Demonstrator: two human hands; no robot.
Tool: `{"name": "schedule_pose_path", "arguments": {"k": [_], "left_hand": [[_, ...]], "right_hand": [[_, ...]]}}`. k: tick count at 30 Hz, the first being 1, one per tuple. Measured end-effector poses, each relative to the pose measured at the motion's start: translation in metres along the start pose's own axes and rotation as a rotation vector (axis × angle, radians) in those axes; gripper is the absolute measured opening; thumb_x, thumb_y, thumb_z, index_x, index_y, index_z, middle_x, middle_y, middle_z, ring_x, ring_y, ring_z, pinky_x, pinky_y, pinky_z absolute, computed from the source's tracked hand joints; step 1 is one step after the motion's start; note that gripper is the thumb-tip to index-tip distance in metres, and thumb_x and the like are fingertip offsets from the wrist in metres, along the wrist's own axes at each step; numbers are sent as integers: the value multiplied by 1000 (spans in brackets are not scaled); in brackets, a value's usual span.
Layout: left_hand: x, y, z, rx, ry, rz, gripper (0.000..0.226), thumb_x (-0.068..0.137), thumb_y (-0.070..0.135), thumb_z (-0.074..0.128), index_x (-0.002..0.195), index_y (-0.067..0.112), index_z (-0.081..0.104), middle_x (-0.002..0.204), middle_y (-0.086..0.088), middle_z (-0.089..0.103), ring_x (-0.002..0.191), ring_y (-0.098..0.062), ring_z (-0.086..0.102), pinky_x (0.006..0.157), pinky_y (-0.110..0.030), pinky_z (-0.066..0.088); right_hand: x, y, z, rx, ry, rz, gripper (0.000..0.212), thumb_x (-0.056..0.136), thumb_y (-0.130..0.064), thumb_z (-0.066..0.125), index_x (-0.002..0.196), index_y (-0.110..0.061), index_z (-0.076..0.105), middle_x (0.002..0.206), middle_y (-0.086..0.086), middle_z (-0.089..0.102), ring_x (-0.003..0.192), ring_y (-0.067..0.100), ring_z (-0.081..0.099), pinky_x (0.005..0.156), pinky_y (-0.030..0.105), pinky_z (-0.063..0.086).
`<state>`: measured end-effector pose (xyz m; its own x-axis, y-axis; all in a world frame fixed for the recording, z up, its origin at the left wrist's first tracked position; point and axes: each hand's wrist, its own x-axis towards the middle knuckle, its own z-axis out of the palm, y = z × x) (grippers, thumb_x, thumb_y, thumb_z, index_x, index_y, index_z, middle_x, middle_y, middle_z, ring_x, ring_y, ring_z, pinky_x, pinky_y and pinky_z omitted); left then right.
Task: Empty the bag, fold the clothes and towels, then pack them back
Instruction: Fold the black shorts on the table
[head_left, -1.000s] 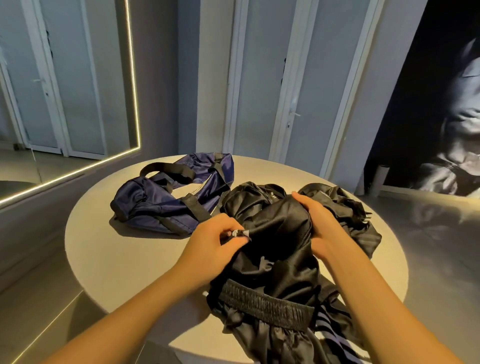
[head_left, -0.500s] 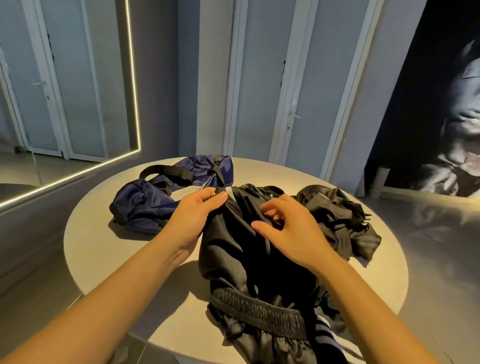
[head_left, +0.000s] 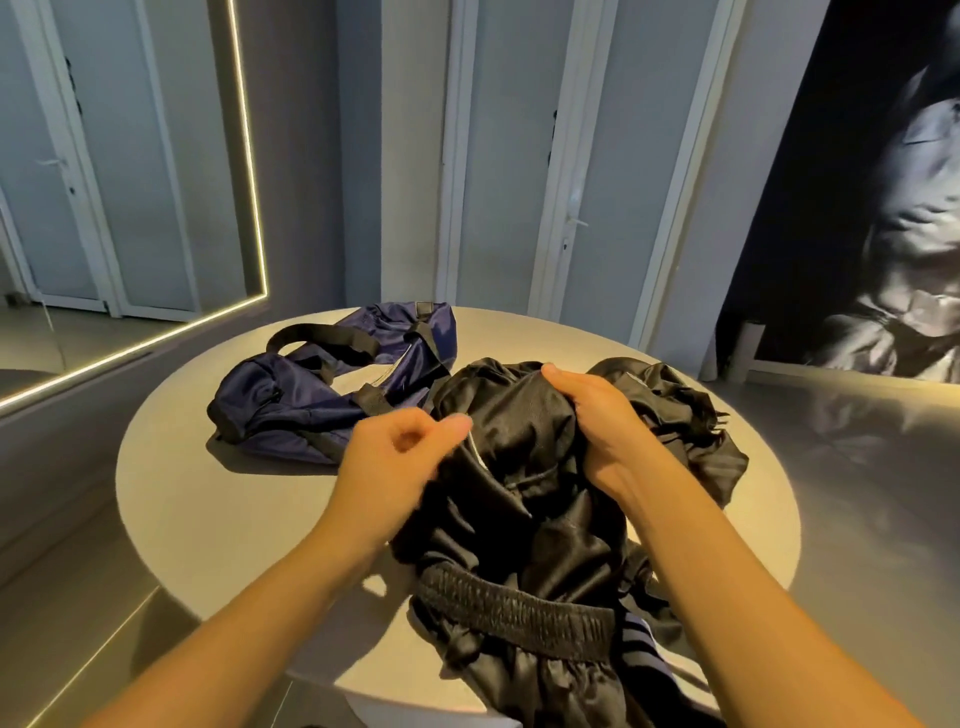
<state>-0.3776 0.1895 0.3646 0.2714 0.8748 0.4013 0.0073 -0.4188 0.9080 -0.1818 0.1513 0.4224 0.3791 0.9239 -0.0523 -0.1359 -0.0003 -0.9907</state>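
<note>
While right hand (head_left: 597, 422) grips garment (head_left: 524, 467), left hand (head_left: 395, 460) (blurred) pinches it.

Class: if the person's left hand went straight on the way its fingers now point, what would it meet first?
Most likely the crumpled shiny black garment: the left hand points right, toward the fabric that the right hand grips. Motion blur hides whether they touch.

Round table (head_left: 208, 519) with navy bag (head_left: 291, 400) (slack) beside black clothes (head_left: 524, 499).
</note>
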Motion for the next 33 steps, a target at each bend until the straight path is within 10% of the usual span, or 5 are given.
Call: {"name": "schedule_pose_path", "arguments": {"k": [4, 9, 18, 28, 33], "left_hand": [[-6, -10, 12, 129, -170, -106, 53, 66, 71, 80, 87, 24, 70, 75, -2, 63, 59, -11, 56, 58, -29, 48], [-1, -27, 12, 312, -135, -77, 20, 85, 35, 80, 74, 21, 70, 67, -4, 63, 57, -8, 53, 66, -34, 48], [-2, -26, 19, 222, -189, -171, 39, 87, 34, 78, 63, 14, 55, 57, -3, 45, 56, -13, 42, 62, -30, 36], [29, -14, -30, -678, -50, -359, 16, 103, 12, 48, 113, 7, 60, 99, -10, 70, 96, -26, 65, 87, -40, 54], [51, -18, -38, -576, 128, -432, 19, 106, 17, 49, 90, 20, 58, 60, 4, 47, 50, -8, 42, 59, -23, 38]], "right_hand": [[-5, 4, 7, 52, -55, 4, 24, 103, -26, 57, 102, -7, 71, 88, 9, 78, 83, 21, 73, 73, 34, 56], [-7, 1, 2, 114, -89, -16, 26, 104, -25, 55, 101, -5, 71, 91, 10, 78, 79, 19, 75, 75, 34, 57], [-9, 0, 2, 158, -118, -11, 31, 105, -28, 52, 108, -3, 70, 98, 11, 77, 86, 21, 76, 76, 35, 58], [16, -20, -32, 225, 76, 13, 36, 102, -30, 58, 127, -5, 63, 118, 23, 69, 108, 36, 68, 91, 44, 54], [42, -10, -38, 274, 150, 127, 29, 104, -25, 56, 118, 0, 61, 107, 17, 72, 97, 35, 67, 73, 42, 53]]}}
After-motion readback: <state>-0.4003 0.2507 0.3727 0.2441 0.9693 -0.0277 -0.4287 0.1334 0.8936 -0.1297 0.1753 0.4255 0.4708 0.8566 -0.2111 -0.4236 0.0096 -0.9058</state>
